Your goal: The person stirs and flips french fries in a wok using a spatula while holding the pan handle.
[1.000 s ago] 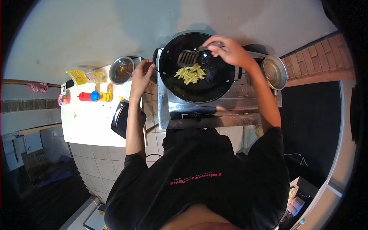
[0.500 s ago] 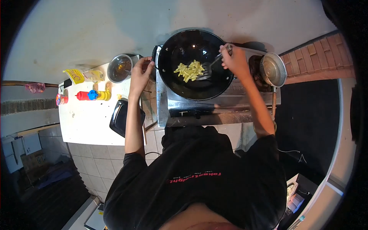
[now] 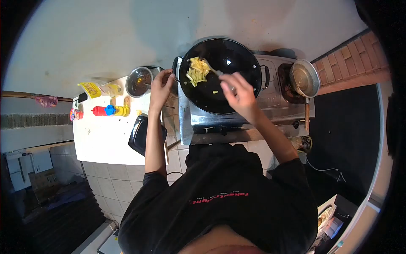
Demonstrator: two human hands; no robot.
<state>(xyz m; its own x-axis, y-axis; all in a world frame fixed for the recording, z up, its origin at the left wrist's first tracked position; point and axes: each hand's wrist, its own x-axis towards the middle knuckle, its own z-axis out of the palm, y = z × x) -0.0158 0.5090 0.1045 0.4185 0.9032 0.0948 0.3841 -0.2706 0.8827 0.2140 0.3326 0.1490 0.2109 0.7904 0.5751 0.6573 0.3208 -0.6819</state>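
A large black wok (image 3: pixel 224 99) sits on the stove. Pale yellow cut strips resembling potato fries (image 3: pixel 197 73) lie heaped at its left side, with one loose piece nearer the middle. My right hand (image 3: pixel 240 95) is closed around the handle of a metal spatula (image 3: pixel 213 70), whose head is in the fries and partly hidden by them. At the wok's left loop handle (image 3: pixel 175 66), my left hand (image 3: pixel 160 89) pinches the lower end between thumb and fingers.
A steel stove (image 3: pixel 201 122) carries a saucepan (image 3: pixel 305 78) on its right burner. On the white table (image 3: pixel 105 144) left of me stand a bowl (image 3: pixel 139 81), red bottle (image 3: pixel 98 111), yellow bottle with blue cap (image 3: pixel 117 110), yellow packet (image 3: pixel 89 89) and black tray (image 3: pixel 138 135).
My right hand has swept the spatula leftward, and the fries have shifted to the wok's left side, leaving one piece apart. My left hand stays by the left handle. The view has shifted slightly.
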